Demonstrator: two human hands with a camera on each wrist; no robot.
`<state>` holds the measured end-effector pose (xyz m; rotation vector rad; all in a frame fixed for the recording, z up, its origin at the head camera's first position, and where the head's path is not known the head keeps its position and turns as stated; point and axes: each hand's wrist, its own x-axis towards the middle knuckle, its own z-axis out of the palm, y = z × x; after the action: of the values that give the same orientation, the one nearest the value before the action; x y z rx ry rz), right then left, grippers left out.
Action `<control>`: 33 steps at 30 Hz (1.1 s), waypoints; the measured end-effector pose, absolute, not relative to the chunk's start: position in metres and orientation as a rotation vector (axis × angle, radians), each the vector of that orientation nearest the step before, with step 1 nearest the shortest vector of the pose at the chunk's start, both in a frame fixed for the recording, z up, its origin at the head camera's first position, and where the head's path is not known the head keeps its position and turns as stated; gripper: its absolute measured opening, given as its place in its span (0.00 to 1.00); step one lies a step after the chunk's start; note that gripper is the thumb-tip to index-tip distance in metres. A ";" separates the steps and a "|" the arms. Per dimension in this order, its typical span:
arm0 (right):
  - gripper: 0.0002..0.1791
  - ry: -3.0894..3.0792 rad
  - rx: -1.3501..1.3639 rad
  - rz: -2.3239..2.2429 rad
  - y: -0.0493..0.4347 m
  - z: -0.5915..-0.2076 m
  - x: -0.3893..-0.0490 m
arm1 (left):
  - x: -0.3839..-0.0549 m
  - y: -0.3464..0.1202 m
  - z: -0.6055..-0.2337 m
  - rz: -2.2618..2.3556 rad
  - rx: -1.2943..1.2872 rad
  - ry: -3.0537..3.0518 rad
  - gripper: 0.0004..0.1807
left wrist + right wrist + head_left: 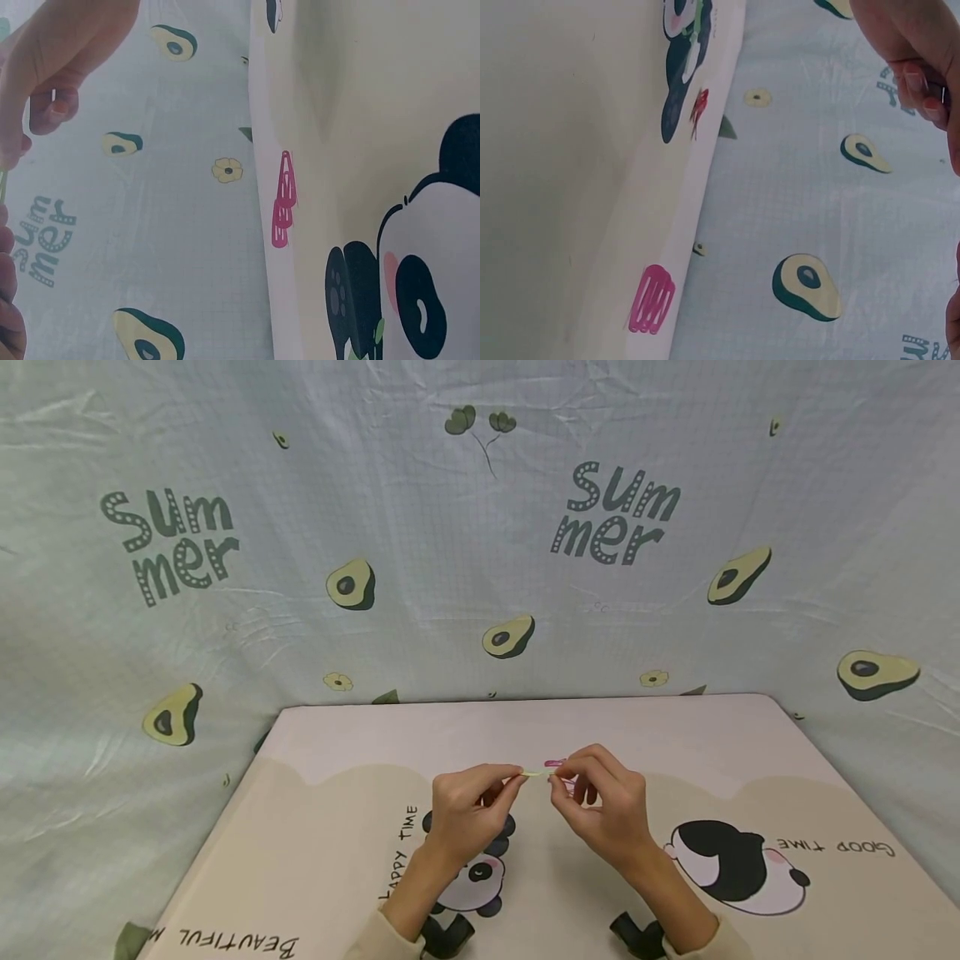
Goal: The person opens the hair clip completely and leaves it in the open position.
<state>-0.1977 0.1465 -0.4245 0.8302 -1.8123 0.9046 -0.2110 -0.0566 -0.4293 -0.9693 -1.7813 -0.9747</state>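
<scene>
Above the table, my left hand (468,810) pinches one end of a thin pale green hair clip (536,773) between thumb and forefinger. My right hand (609,800) pinches the other end the same way. The clip shows nearly edge-on, and the fingertips hide both its ends. Several pink hair clips (285,187) lie on the table beyond the hands; the right hand partly covers them in the head view. Side by side, the pink clips (652,300) also show low in the right wrist view.
A cloth with panda prints covers the table (337,827). Behind its far edge hangs a pale curtain (420,527) printed with avocados and lettering. Black devices (447,937) sit at both wrists.
</scene>
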 end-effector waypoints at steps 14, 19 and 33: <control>0.17 -1.809 0.826 0.886 0.146 -0.424 -0.198 | -0.212 -0.056 -0.430 -0.985 -0.972 -1.772 0.06; 0.17 -1.810 0.821 0.886 0.146 -0.425 -0.197 | -0.211 -0.055 -0.430 -0.984 -0.972 -1.773 0.05; 0.17 -1.802 0.828 0.898 0.146 -0.425 -0.197 | -0.210 -0.055 -0.430 -0.984 -0.970 -1.772 0.07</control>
<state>-0.1973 0.1459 -0.4252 0.8278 -1.8022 0.8980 -0.2100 -0.0554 -0.4305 -0.9703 -1.7716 -0.9845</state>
